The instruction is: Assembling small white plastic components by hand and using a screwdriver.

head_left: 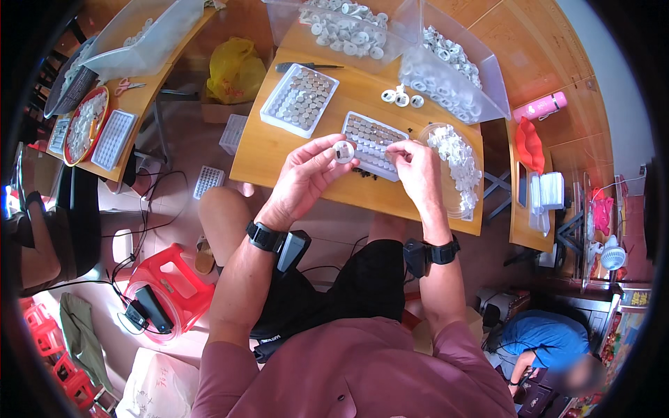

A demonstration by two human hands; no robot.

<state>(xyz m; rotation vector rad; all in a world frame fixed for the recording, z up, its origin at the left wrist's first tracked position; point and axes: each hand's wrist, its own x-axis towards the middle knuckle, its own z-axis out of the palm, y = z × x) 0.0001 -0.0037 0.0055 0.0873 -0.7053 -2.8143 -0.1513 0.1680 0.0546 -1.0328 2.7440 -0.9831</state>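
Wooden table (279, 150) over tiled floor; left hand (306, 174) pinched round white cap (343, 151), flat face up, beside grid tray (373, 145); right hand (417, 167) fingertips pressed together over tray.

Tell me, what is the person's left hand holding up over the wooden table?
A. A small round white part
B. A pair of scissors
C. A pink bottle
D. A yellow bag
A: the left hand pinches a small round white part between its fingertips, just above the white tray of grey pieces.
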